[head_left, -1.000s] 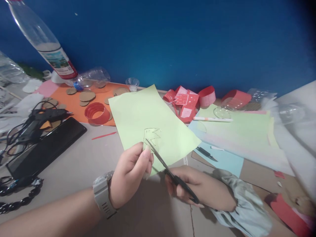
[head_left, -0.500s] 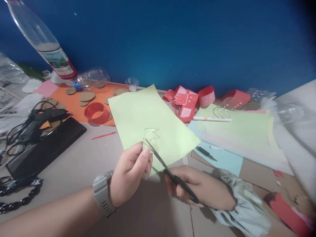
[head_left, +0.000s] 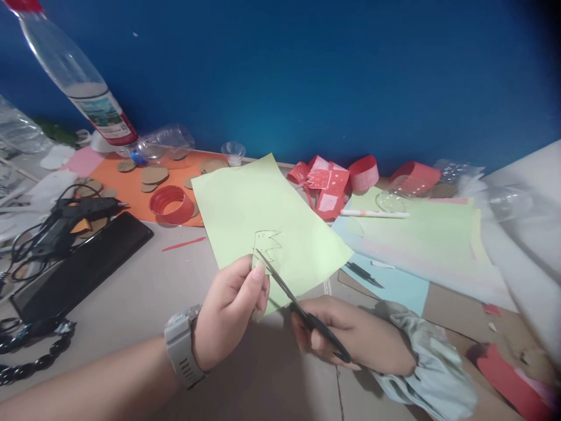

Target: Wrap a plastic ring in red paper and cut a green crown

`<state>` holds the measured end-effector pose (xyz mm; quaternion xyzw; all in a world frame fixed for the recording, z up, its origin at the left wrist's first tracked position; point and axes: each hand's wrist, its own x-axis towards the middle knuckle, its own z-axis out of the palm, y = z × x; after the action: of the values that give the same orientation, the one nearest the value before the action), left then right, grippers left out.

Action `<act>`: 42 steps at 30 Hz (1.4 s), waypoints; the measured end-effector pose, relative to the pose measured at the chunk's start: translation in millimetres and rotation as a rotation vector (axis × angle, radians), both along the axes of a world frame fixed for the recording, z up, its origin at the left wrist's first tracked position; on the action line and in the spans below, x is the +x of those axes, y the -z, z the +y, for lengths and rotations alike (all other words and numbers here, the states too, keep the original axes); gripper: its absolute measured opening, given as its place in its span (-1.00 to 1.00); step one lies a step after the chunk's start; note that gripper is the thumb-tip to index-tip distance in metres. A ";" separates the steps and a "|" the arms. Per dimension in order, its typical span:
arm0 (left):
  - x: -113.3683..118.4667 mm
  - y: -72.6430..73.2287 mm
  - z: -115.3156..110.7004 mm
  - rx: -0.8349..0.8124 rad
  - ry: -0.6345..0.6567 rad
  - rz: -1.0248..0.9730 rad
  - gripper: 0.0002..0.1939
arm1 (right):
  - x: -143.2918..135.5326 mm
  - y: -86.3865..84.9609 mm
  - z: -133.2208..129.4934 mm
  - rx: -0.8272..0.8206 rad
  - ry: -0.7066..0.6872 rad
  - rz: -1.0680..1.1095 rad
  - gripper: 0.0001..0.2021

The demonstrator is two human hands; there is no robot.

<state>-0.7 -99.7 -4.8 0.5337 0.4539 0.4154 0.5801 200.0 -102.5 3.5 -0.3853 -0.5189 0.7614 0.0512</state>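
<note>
A light green paper sheet [head_left: 245, 204] tilts above the table, with a small crown-like outline drawn near its lower edge. My left hand [head_left: 239, 298], with a grey watch on the wrist, pinches that lower edge beside the drawing. Black-handled scissors [head_left: 322, 330] are gripped in my right hand [head_left: 346, 327]. Their nearly closed blades reach up and left over the paper, and the tips lie by the drawn outline, just above my left thumb.
Left are a black phone [head_left: 83, 269], a glue gun [head_left: 65, 222], black beads [head_left: 39, 359] and a tall bottle [head_left: 96, 105]. Behind stand a red ring [head_left: 170, 206] and red paper pieces [head_left: 326, 184]. Right lie a marker [head_left: 374, 214], stacked papers [head_left: 429, 234] and a black pen [head_left: 363, 273].
The scissor blades have drawn closer together and their tips sit slightly lower and to the left. My left hand keeps its hold on the paper, and the view has shifted slightly.
</note>
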 end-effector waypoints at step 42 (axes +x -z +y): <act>3.5 -2.3 -1.8 0.067 -0.030 -0.006 -0.66 | -2.0 -0.5 -1.4 -0.009 0.075 0.075 -0.62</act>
<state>2.8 -101.5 -2.5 0.5449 0.4459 0.4406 0.5570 198.0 -103.9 4.0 -0.3759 -0.4983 0.7752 0.0971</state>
